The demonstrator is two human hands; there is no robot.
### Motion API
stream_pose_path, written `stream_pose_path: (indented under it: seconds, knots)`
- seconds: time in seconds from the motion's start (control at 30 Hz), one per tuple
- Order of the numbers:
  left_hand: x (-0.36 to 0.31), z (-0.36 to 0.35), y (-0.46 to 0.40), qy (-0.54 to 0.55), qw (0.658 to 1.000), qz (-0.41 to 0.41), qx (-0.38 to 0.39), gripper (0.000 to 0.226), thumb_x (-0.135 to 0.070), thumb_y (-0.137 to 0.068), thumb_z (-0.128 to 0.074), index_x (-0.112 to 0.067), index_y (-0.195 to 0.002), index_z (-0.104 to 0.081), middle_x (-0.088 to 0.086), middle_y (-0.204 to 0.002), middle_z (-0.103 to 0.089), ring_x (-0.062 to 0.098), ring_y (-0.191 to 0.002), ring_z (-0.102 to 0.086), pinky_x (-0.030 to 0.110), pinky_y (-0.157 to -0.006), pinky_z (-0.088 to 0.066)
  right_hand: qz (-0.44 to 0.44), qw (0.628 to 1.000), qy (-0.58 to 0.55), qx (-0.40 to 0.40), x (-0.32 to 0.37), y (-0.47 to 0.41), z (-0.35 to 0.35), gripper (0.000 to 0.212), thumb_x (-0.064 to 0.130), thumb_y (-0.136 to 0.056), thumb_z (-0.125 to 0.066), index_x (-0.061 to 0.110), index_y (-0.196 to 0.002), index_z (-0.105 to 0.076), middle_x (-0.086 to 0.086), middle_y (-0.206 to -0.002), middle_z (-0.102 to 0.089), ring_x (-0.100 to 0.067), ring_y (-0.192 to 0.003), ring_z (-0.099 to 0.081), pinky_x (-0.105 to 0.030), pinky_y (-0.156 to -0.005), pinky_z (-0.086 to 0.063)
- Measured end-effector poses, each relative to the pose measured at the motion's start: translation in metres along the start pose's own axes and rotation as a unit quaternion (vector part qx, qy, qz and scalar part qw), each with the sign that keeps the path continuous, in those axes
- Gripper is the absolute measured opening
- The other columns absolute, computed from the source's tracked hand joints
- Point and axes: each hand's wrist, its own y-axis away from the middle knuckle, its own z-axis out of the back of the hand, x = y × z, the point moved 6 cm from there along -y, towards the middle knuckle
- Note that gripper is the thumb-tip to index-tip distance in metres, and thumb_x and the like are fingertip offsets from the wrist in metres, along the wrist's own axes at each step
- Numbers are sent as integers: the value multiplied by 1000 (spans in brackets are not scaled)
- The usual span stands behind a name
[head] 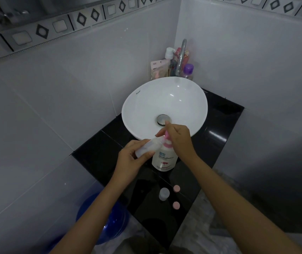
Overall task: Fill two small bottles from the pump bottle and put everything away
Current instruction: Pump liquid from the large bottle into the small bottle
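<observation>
Left hand (131, 160) wrapped around a small translucent bottle (147, 146), held tilted, mouth end up against the pink pump head (166, 137). Right hand (178, 139) on top of that pump head, fingers curled over it, index tip near the nozzle; pressed or merely resting, cannot tell. Pump bottle (164, 159) white, blue and red print on the label, upright on the black countertop (218, 129), just in front of the white basin (164, 105) and touching or nearly touching its near rim. Second small bottle (164, 193) upright on the counter nearer the camera, uncapped as far as visible, contents not readable. Two pink caps (176, 188) lying flat on the counter beside it: one just to its right and slightly further away, the other (176, 205) closer to the counter's near edge; all three apart from each other. Basin drain plug (163, 119) visible just beyond the right hand's fingertips. Chrome tap (181, 55) at the back corner, cluster of toiletries (162, 67) packed around it against the white tiled wall, including a purple-capped bottle (188, 70). Blue bucket-like object (106, 217) on the floor left of the counter, partly hidden by the left forearm. Fill level in the held bottle not discernible.
</observation>
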Motion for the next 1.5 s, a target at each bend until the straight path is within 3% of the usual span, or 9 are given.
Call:
stream_pose_path:
  seconds: [0.1, 0.27, 0.43, 0.67, 0.97, 1.07, 1.2, 1.37, 1.5]
  knots:
    - [3, 0, 0, -7, 1000, 4, 2, 37, -15, -81, -71, -19, -118, -65, 1, -107, -64, 2, -97, -61, 15, -82, -51, -9, 1000, -8, -4, -10, 1, -1, 43, 16, -98, -44, -7, -75, -72, 3, -62, -64, 5, -60, -60, -9, -51, -45]
    - [7, -1, 2, -9, 1000, 15, 1, 37, -14, -82, -70, -17, -118, -64, 5, -109, -64, 10, -100, -62, 24, -85, -52, -28, 999, -13, 15, -13, 3, -5, 37, 20, -98, -45, 3, -82, -73, -4, -76, -69, 0, -69, -63, -14, -53, -49]
    - [-1, 1, -2, -2, 1000, -1, 5, 36, -16, -81, -70, -24, -116, -64, 2, -109, -63, 1, -98, -61, 14, -82, -51, -38, 998, -19, 51, 7, -13, -5, 29, 18, -93, -53, 1, -81, -73, -14, -73, -71, -23, -70, -68, -30, -70, -56]
    - [3, 1, -3, -1, 1000, 10, 10, 36, -16, -81, -70, -21, -116, -65, 4, -110, -63, 7, -101, -61, 20, -82, -52, -35, 999, 30, 30, -6, -11, -10, 48, 27, -99, -43, 2, -72, -75, -6, -70, -73, 0, -63, -64, -8, -57, -45]
    - [7, -1, -2, -1, 999, 22, 27, 32, -15, -83, -68, -29, -112, -63, 4, -109, -64, 1, -96, -61, 11, -80, -50, -27, 999, 37, 15, -17, -10, -10, 42, 25, -98, -46, 4, -77, -76, 13, -63, -66, 9, -57, -58, -5, -57, -41]
    - [3, 0, -3, 10, 1000, 14, 26, 33, -14, -82, -69, -26, -113, -64, 3, -110, -64, 4, -99, -61, 15, -84, -51, -15, 999, 29, 29, -5, -13, -8, 40, 23, -97, -48, 1, -77, -75, 1, -69, -70, 9, -58, -59, -4, -58, -42]
    - [-3, 0, -3, 34, 998, 11, 43, 39, -33, -75, -67, -26, -114, -65, 0, -111, -65, 5, -102, -62, 17, -86, -51, 3, 1000, -6, 24, 4, -12, -7, 42, 22, -97, -48, -2, -72, -73, -13, -69, -72, -10, -64, -67, -11, -61, -49]
    - [0, -1, -4, 33, 997, 28, 60, 34, -29, -78, -66, -28, -112, -64, -3, -107, -64, -2, -96, -62, 10, -80, -49, 1, 999, 31, 8, -6, -9, -8, 44, 25, -98, -46, 4, -72, -75, 16, -48, -62, 5, -53, -57, -8, -56, -42]
    - [4, -3, -3, 14, 998, 28, 59, 29, -15, -85, -65, -33, -108, -63, -1, -103, -64, -6, -90, -61, 7, -76, -47, -12, 999, 40, 7, -18, -6, -10, 44, 26, -97, -48, 4, -71, -74, 19, -45, -61, 4, -50, -57, -8, -53, -41]
